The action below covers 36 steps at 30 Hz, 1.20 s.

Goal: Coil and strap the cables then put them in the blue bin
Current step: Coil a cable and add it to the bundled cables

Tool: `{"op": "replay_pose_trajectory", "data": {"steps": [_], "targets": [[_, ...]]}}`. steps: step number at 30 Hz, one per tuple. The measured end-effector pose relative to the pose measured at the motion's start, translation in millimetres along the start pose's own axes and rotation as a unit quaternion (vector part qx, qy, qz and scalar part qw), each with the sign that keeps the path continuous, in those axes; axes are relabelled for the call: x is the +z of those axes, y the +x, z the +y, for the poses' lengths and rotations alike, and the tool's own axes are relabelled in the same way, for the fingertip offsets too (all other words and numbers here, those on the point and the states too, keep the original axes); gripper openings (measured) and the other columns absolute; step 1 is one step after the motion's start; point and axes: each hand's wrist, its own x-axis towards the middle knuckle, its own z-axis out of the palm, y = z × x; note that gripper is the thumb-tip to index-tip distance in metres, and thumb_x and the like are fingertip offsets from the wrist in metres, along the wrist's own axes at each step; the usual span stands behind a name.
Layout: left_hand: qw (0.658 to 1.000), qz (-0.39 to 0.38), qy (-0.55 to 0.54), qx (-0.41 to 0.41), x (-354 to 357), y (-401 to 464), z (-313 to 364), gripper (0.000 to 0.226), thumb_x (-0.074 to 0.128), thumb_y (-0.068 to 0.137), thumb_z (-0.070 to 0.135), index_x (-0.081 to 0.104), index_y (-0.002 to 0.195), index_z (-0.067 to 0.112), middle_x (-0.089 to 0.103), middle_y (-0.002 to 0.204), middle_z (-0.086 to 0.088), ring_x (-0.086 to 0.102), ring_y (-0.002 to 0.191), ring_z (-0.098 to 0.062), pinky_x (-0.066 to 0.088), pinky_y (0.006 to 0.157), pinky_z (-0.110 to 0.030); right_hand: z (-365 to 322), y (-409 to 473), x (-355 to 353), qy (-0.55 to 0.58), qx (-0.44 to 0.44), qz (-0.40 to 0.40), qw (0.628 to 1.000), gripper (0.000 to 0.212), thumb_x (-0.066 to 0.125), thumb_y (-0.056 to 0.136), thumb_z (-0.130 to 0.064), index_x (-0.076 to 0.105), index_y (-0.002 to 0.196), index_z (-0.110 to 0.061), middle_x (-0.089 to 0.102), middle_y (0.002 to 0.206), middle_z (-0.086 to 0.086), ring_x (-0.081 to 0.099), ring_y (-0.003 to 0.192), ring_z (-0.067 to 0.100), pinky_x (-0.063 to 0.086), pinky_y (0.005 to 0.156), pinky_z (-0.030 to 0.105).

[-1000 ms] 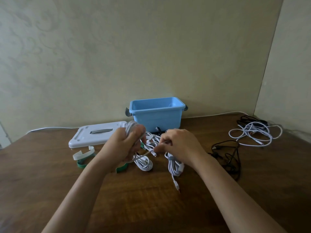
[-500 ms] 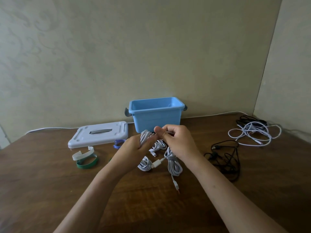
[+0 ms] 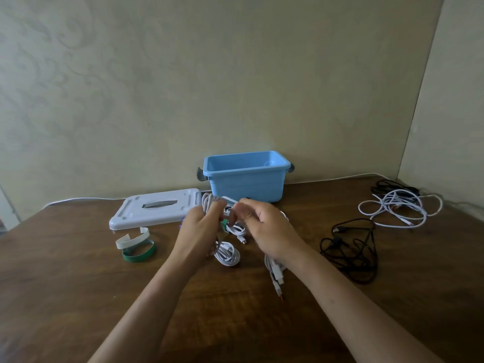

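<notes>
Both hands are raised over the wooden table [image 3: 78, 297], in front of the blue bin [image 3: 246, 184]. Left hand [image 3: 200, 231] grips a coiled white cable [image 3: 208, 203], whose loops stand up above its curled fingers. Right hand [image 3: 264, 229] has its fingers bent and pinches a white strap [image 3: 229, 199] at the top of the coil, touching the left fingertips. Other coiled white cables [image 3: 227, 254] lie on the table under the hands. Compared with half a second ago, the right hand has moved to pinch the strap, while the left hand keeps the coil.
</notes>
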Motion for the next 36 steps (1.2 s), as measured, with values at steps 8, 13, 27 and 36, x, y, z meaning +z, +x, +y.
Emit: {"op": "replay_pose_trajectory", "data": {"steps": [8,13,27,36], "targets": [[0.997,-0.035,0.048,0.058,2.2,-4.4,-0.9,0.052,0.053,0.094,0.059,0.057,0.072,0.012,0.047,0.051,0.003,0.043,0.045,-0.010,0.037,0.049,-0.029,6.6,-4.4,16.0,-0.094,-0.014,-0.046,0.994,0.031,0.040,0.108,-0.038,0.065,0.124,-0.028,0.072,0.116,-0.003,0.066,0.106,0.012,0.054,0.095,0.040],[0.997,0.045,0.030,0.059,0.6,1.1,-0.7,0.060,0.044,0.092,0.056,0.055,0.072,-0.001,0.046,0.056,-0.006,0.044,0.053,-0.018,0.037,0.056,-0.038,2.0,-5.3,14.4,-0.102,-0.023,-0.062,0.993,0.026,0.052,0.103,-0.048,0.067,0.114,-0.031,0.073,0.085,-0.007,0.066,0.075,0.003,0.048,0.069,0.023],[0.977,0.033,-0.182,0.101,-3.4,-1.5,6.4,0.038,0.038,0.107,0.036,0.055,0.091,0.005,0.051,0.058,-0.007,0.046,0.049,-0.023,0.039,0.050,-0.034,9.7,-1.4,26.8,-0.166,-0.003,-0.142,0.976,0.035,0.050,0.104,-0.041,0.079,0.091,-0.026,0.059,0.070,-0.015,0.057,0.070,0.006,0.045,0.076,0.033],[0.980,0.008,-0.197,0.005,-13.4,-3.1,12.8,0.043,0.055,0.089,0.054,0.051,0.071,0.015,0.035,0.055,0.000,0.028,0.048,-0.013,0.022,0.047,-0.029,12.1,3.8,7.6,-0.109,0.048,-0.180,0.976,0.016,0.075,0.090,-0.035,0.075,0.104,-0.028,0.068,0.094,-0.014,0.063,0.093,0.008,0.052,0.086,0.032]]}}
